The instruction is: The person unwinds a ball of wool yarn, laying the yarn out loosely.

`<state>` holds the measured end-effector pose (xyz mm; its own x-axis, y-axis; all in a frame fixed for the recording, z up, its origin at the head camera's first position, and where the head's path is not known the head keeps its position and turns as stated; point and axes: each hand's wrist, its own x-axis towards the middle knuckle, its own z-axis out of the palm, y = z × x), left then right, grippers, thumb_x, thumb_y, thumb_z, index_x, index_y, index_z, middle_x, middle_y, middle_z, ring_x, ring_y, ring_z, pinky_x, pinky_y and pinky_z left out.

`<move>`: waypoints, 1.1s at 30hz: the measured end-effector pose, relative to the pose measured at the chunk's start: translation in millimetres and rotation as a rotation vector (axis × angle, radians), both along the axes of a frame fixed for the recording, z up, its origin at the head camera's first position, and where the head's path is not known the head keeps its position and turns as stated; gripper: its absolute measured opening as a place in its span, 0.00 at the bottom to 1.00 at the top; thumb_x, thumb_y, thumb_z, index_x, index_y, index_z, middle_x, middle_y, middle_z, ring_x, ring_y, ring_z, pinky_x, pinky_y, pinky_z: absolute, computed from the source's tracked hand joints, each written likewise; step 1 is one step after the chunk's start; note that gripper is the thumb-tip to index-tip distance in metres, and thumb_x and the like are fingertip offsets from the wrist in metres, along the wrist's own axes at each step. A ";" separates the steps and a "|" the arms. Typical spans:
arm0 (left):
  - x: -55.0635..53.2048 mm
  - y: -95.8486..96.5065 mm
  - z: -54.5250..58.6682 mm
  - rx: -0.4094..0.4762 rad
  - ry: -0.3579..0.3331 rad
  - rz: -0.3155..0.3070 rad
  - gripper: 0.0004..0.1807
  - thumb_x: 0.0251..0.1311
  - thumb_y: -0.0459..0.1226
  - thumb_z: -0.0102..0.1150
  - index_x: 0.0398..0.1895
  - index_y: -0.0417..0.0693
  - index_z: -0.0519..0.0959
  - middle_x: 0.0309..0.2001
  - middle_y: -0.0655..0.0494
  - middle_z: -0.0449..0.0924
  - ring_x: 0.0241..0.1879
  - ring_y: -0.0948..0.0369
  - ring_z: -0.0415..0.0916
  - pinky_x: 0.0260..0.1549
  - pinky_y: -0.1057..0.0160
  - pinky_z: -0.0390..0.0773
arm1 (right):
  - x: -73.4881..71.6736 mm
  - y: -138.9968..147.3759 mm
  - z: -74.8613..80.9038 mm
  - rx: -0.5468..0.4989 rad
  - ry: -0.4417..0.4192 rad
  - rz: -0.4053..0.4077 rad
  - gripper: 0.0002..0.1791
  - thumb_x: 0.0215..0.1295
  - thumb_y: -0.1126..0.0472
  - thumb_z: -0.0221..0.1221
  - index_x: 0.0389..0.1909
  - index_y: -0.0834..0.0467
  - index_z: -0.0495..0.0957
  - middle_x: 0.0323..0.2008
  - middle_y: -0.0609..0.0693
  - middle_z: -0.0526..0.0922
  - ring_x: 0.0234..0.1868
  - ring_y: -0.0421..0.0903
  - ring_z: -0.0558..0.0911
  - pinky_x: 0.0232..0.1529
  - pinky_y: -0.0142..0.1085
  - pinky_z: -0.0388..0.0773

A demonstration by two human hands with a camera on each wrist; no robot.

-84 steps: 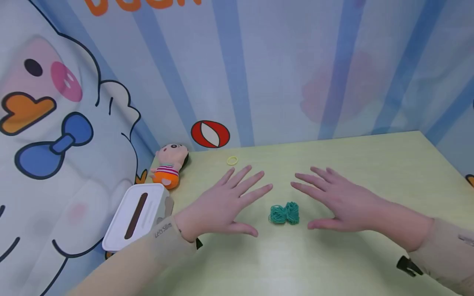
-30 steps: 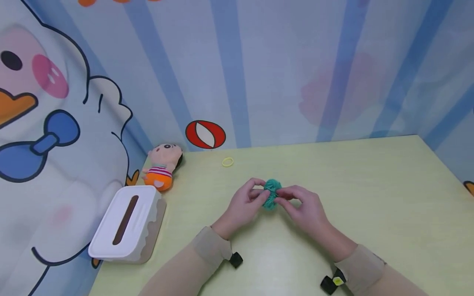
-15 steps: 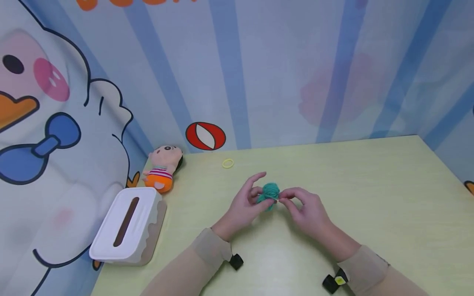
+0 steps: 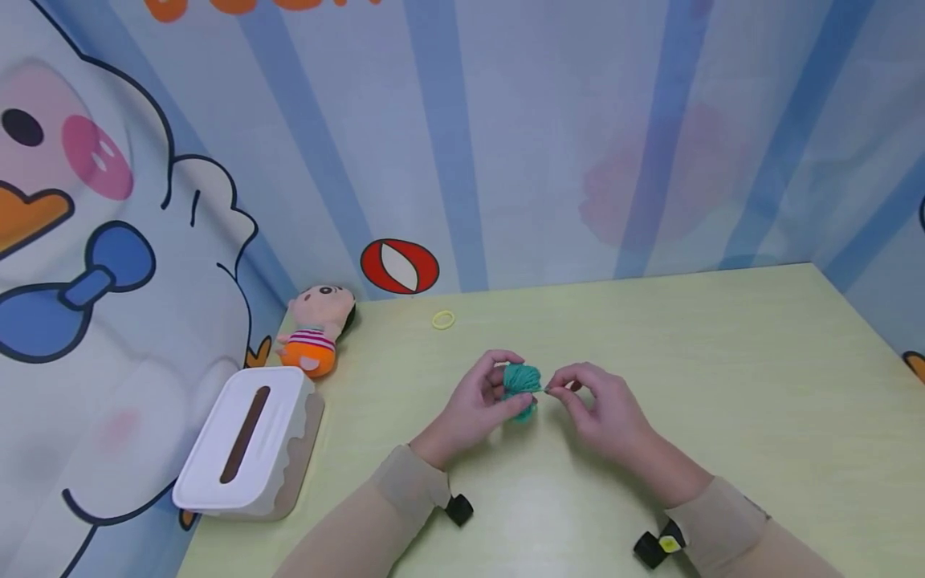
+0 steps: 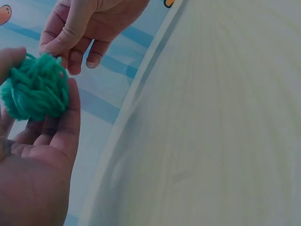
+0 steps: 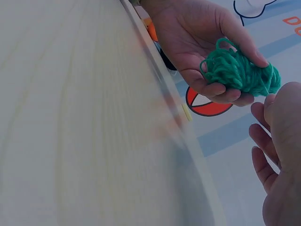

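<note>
A small bundle of teal-green yarn (image 4: 520, 379) is held just above the pale green table (image 4: 723, 385). My left hand (image 4: 482, 395) cups it, fingers and thumb curled round the bundle (image 5: 35, 89). My right hand (image 4: 591, 405) is right beside it on the right. Its thumb and forefinger are pinched together at the bundle's edge (image 5: 60, 52), seemingly on a strand. In the right wrist view the yarn (image 6: 240, 73) lies in the left palm (image 6: 193, 28), with the right hand's fingers (image 6: 277, 141) close below it.
A white tissue box (image 4: 246, 437) stands at the table's left edge, with a small plush doll (image 4: 318, 327) behind it. A yellow rubber band (image 4: 443, 320) lies near the back wall. A cartoon backdrop surrounds the table.
Both hands lay flat beside the yarn, then lifted it. In the last second the right fingers drew slightly right off the bundle, and the left forefinger curled back over it.
</note>
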<state>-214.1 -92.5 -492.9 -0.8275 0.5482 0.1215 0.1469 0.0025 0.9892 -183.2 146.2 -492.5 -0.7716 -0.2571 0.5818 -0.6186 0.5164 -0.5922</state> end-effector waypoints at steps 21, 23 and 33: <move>1.3 -4.3 5.5 -0.003 -0.050 0.000 0.39 0.74 0.30 0.68 0.83 0.60 0.66 0.58 0.29 0.82 0.51 0.56 0.91 0.57 0.61 0.89 | -1.1 14.5 7.2 0.065 -0.010 -0.019 0.10 0.66 0.71 0.73 0.41 0.55 0.85 0.37 0.45 0.90 0.37 0.40 0.84 0.42 0.40 0.87; 1.5 -4.3 5.1 -0.006 -0.065 -0.015 0.33 0.73 0.31 0.70 0.78 0.52 0.70 0.59 0.29 0.80 0.51 0.53 0.92 0.57 0.59 0.90 | -1.3 15.7 7.5 0.070 -0.021 -0.020 0.10 0.67 0.71 0.73 0.42 0.55 0.85 0.37 0.44 0.90 0.38 0.41 0.85 0.43 0.41 0.88; 0.4 -7.2 2.4 -0.030 -0.076 0.007 0.32 0.73 0.34 0.71 0.73 0.57 0.68 0.56 0.39 0.87 0.51 0.55 0.90 0.58 0.64 0.87 | 1.6 30.6 14.7 0.099 -0.149 -0.082 0.07 0.71 0.68 0.71 0.42 0.54 0.85 0.37 0.45 0.90 0.38 0.39 0.83 0.44 0.38 0.85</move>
